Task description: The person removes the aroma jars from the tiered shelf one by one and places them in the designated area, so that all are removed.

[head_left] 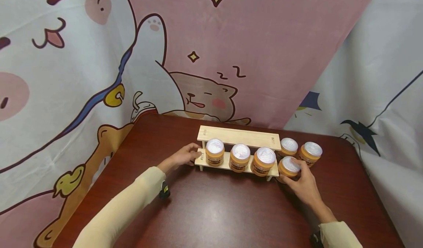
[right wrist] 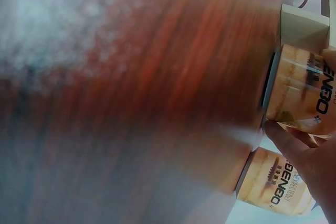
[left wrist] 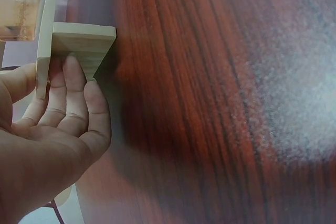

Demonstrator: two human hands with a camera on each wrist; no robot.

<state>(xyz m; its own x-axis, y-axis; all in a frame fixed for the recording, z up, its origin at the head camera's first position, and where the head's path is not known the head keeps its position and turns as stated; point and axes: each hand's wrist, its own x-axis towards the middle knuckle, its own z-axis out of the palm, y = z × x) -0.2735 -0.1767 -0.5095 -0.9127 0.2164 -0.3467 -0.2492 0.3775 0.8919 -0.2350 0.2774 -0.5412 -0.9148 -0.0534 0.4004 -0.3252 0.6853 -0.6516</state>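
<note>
Beside the pale wooden two-step rack [head_left: 238,136], whose end the left hand [head_left: 183,156] pinches, the right hand [head_left: 306,186] grips a round orange silver-lidded jar [head_left: 289,166], I think stiff, slippery and best held around its sides.

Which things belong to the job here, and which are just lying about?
Job:
wooden rack, held by the left hand
three jars on its lower tier
jar in the right hand
two jars beyond it

Only surroundings:
cartoon cloth
table

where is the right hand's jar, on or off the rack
Off: in the head view, the right hand holds the jar just right of the rack.
</note>
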